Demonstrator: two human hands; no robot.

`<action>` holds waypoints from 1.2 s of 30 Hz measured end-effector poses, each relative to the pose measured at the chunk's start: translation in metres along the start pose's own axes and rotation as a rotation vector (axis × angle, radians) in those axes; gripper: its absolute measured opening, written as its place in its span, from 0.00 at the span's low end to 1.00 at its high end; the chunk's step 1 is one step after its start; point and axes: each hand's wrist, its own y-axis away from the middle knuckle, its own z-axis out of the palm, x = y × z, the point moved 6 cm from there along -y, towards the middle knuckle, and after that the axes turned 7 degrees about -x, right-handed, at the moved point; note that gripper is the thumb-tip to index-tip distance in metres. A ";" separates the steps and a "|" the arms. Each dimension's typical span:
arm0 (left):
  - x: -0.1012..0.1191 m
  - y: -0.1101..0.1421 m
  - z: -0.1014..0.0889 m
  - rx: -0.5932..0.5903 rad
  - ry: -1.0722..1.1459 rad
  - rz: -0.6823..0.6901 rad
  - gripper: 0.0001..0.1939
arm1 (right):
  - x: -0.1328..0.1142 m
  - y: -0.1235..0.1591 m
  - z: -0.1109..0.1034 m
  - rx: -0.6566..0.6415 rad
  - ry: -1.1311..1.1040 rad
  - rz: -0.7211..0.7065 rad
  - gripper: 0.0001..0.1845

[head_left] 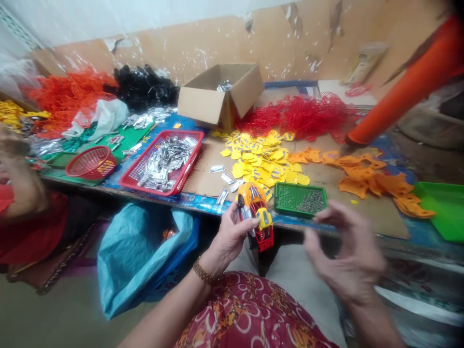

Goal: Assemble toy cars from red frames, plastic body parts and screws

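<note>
Peeling tan wall (203, 43) behind a crowded tabletop (203, 205); from my remote seat, a toy car (263, 232) sits in the left hand (232, 237).

Low at centre, the left hand wraps closely around the red-and-yellow car, just off the tabletop's front edge. Blurred at lower right, the right hand (346, 253) stands half open with curled fingers, holding nothing I can see, near a green pegged tray (277, 200). Plenty looks left to do, as far as I can judge: yellow tags (259, 159) lie heaped mid-frame, silver foil pieces (163, 162) fill a red plastic tray (192, 159), and red cords (297, 118) sprawl above them.
</note>
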 end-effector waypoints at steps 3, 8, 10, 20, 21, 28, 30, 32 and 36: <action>-0.002 0.001 0.001 0.003 0.005 0.002 0.30 | -0.026 0.010 0.039 -0.222 0.078 -0.143 0.39; -0.004 0.002 0.001 0.037 -0.025 0.060 0.28 | -0.011 0.022 0.079 -0.522 -0.101 0.172 0.41; -0.003 0.002 0.003 0.025 -0.065 0.097 0.27 | -0.008 0.027 0.088 -0.568 -0.177 0.274 0.42; 0.063 0.025 0.009 0.180 -0.902 0.629 0.31 | -0.004 -0.046 0.122 -0.572 0.090 0.091 0.39; 0.073 0.028 0.025 0.163 -1.055 0.800 0.32 | -0.009 -0.062 0.130 -0.594 0.148 0.034 0.39; 0.018 0.043 0.170 -0.779 -1.495 0.792 0.05 | -0.043 -0.141 0.189 -0.721 0.394 -0.290 0.31; -0.004 0.055 0.188 -0.843 -1.440 0.742 0.05 | -0.049 -0.148 0.194 -0.723 0.402 -0.353 0.33; -0.023 0.064 0.197 -0.863 -1.392 0.697 0.05 | -0.049 -0.153 0.193 -0.711 0.400 -0.395 0.35; -0.050 0.082 0.203 -0.935 -1.351 0.563 0.06 | -0.047 -0.159 0.191 -0.705 0.433 -0.454 0.36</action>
